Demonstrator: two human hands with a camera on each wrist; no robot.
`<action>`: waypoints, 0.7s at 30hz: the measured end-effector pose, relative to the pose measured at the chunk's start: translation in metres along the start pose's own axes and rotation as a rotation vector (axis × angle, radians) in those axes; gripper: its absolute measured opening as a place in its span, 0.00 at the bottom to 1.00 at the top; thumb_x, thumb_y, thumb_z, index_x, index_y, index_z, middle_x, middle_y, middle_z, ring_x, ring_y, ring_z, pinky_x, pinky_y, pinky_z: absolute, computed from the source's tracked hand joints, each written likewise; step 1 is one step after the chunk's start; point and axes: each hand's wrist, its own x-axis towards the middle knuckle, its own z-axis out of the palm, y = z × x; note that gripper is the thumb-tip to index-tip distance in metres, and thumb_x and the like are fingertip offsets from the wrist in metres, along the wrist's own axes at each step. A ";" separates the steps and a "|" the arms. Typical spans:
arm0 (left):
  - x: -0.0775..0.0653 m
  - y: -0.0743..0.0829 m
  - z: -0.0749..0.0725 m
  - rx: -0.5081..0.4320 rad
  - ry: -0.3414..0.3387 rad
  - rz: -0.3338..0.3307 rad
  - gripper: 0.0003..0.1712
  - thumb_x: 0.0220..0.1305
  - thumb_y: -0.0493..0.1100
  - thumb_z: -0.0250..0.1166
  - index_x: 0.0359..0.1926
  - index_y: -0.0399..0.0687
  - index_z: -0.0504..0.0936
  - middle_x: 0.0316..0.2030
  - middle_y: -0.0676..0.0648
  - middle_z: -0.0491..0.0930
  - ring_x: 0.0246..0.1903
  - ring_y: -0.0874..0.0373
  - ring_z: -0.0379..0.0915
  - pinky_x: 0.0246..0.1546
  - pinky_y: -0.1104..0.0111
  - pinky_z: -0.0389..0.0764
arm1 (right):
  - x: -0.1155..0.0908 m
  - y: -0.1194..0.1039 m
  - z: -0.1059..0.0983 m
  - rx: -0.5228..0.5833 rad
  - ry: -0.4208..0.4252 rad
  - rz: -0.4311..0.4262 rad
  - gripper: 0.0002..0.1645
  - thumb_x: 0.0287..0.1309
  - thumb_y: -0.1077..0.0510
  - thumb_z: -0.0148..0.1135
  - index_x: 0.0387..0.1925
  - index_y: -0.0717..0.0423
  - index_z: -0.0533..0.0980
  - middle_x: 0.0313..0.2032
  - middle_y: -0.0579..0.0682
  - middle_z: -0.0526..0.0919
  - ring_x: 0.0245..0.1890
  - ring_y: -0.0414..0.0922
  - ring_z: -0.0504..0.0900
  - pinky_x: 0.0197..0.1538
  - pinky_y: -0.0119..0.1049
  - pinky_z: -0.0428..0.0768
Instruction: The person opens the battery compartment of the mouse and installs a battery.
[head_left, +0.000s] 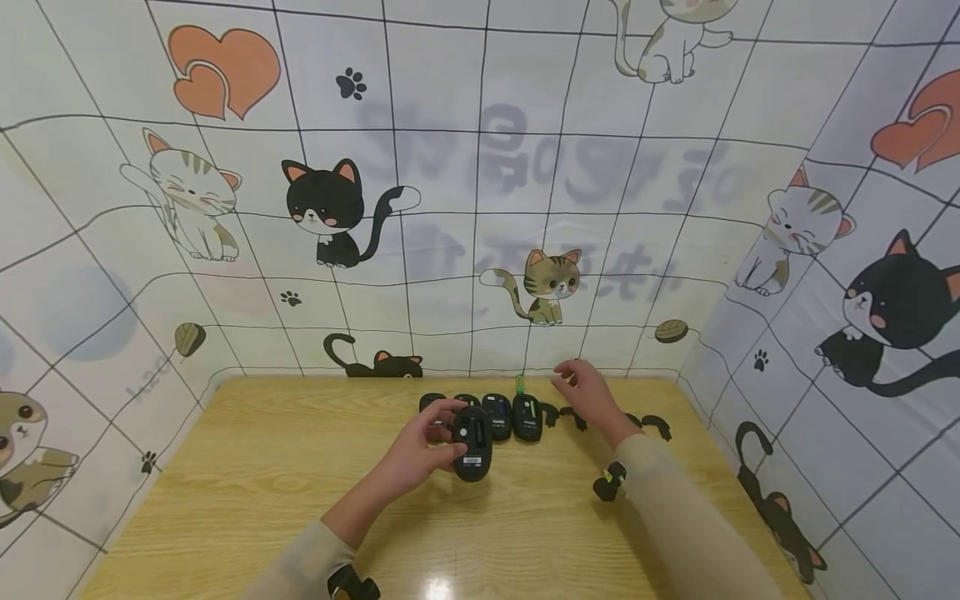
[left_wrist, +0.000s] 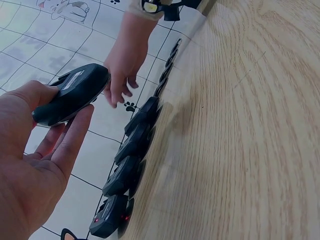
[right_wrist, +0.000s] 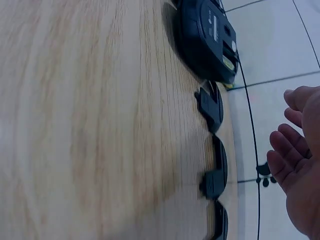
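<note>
My left hand [head_left: 416, 454] grips a black computer mouse [head_left: 472, 446] by its side, thumb on one edge and fingers on the other. Its underside, with a dark slot and a white label, faces the head camera. In the left wrist view the mouse [left_wrist: 75, 95] is held up off the table. Several more black mice lie upside down in a row behind it, the rightmost mouse [head_left: 527, 418] with a green tab at its far end. Over the row's right side hovers my right hand [head_left: 588, 396], fingers loosely bent and holding nothing. Small black curved covers [right_wrist: 214, 182] lie below it.
The wooden table [head_left: 300, 492] ends at a cloth backdrop [head_left: 450, 275] printed with cats, which also rises on both sides. Past my right wrist, more black covers [head_left: 657, 427] continue the row. Red lights glow on the end mouse [left_wrist: 107, 217].
</note>
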 end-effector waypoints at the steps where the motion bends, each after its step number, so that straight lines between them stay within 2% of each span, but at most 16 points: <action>1: 0.000 0.000 0.000 0.000 0.000 -0.001 0.37 0.71 0.31 0.73 0.77 0.53 0.75 0.61 0.34 0.74 0.50 0.45 0.81 0.40 0.51 0.95 | 0.004 -0.002 0.003 -0.005 -0.010 -0.004 0.20 0.81 0.57 0.65 0.63 0.67 0.81 0.54 0.62 0.81 0.49 0.57 0.82 0.50 0.55 0.85; 8: 0.000 0.000 -0.001 0.000 0.008 0.003 0.37 0.71 0.30 0.73 0.76 0.55 0.76 0.61 0.34 0.75 0.51 0.46 0.83 0.39 0.51 0.95 | 0.026 -0.011 0.024 -0.026 -0.064 -0.024 0.19 0.80 0.55 0.67 0.62 0.64 0.82 0.52 0.59 0.84 0.48 0.54 0.84 0.50 0.55 0.87; 15: 0.000 0.000 -0.004 0.014 0.009 0.007 0.37 0.71 0.31 0.73 0.76 0.56 0.76 0.61 0.35 0.74 0.52 0.45 0.83 0.40 0.52 0.95 | 0.036 -0.023 0.040 0.005 -0.089 0.045 0.18 0.77 0.57 0.69 0.59 0.63 0.82 0.51 0.60 0.86 0.49 0.56 0.85 0.49 0.56 0.87; 21: 0.001 -0.001 -0.006 0.027 0.017 0.004 0.36 0.72 0.32 0.74 0.76 0.56 0.76 0.61 0.35 0.74 0.51 0.45 0.81 0.40 0.50 0.95 | 0.042 -0.028 0.052 -0.046 -0.089 0.069 0.17 0.73 0.59 0.72 0.56 0.65 0.83 0.48 0.59 0.88 0.46 0.55 0.86 0.52 0.56 0.86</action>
